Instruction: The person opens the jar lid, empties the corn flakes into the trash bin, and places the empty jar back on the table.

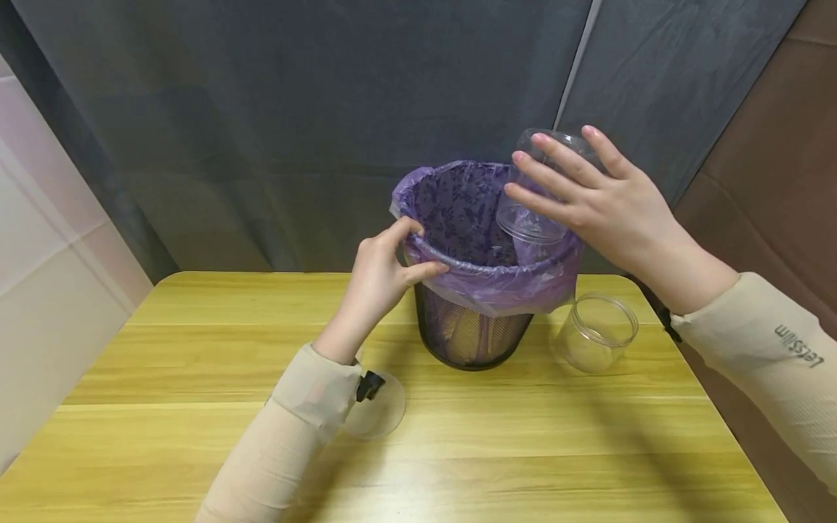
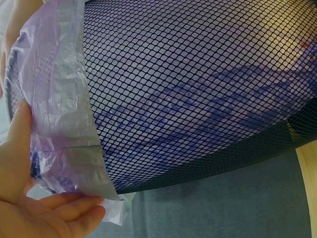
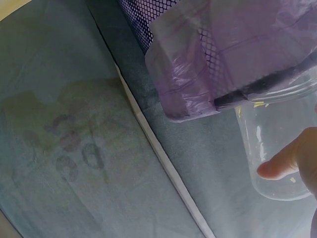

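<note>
A black mesh wastebasket (image 1: 474, 338) stands on the table, lined with a purple plastic bag (image 1: 487, 287) folded over its rim. My left hand (image 1: 382, 272) grips the near-left rim through the bag, thumb on the outer side. Over the far-right part of the opening, my right hand (image 1: 608, 203) holds a clear plastic jar (image 1: 523, 218) tipped mouth down, its rim just inside the bin. The right wrist view shows the thumb against the jar's wall (image 3: 257, 144), with small yellow bits stuck near its mouth.
A second clear jar (image 1: 598, 338) rests to the right of the bin. A clear round lid (image 1: 382, 414) lies by my left wrist, partly behind the sleeve and a black clip. The wooden table (image 1: 216, 363) ends at a dark grey curtain (image 1: 294, 131) at the back.
</note>
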Demonstrator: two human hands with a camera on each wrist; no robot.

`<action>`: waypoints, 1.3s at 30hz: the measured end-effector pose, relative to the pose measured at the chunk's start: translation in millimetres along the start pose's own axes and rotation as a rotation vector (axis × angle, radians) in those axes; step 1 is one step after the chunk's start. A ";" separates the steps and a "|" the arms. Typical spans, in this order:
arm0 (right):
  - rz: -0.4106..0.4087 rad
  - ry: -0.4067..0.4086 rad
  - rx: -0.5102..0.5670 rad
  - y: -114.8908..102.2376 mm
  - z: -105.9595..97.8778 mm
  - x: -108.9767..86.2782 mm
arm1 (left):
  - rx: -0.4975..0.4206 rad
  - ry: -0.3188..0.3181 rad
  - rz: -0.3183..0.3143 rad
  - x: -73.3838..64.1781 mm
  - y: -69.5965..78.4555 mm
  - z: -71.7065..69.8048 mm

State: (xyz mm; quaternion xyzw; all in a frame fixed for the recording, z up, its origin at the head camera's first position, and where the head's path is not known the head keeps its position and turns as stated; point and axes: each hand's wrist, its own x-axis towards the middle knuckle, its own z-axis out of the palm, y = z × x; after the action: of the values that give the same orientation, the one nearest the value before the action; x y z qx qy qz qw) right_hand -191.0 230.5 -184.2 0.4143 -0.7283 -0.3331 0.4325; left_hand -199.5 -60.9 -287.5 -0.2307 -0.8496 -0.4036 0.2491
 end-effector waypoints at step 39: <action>-0.051 -0.041 -0.014 9.4 3.0 -8.6 | -0.003 -0.005 0.002 1.0 1.5 0.0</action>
State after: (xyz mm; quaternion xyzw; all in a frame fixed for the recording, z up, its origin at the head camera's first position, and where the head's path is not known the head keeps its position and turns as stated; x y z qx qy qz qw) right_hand -194.2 242.7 -180.5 0.4227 -0.7237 -0.3577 0.4118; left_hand -199.4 -60.0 -286.0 -0.2330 -0.8493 -0.4041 0.2471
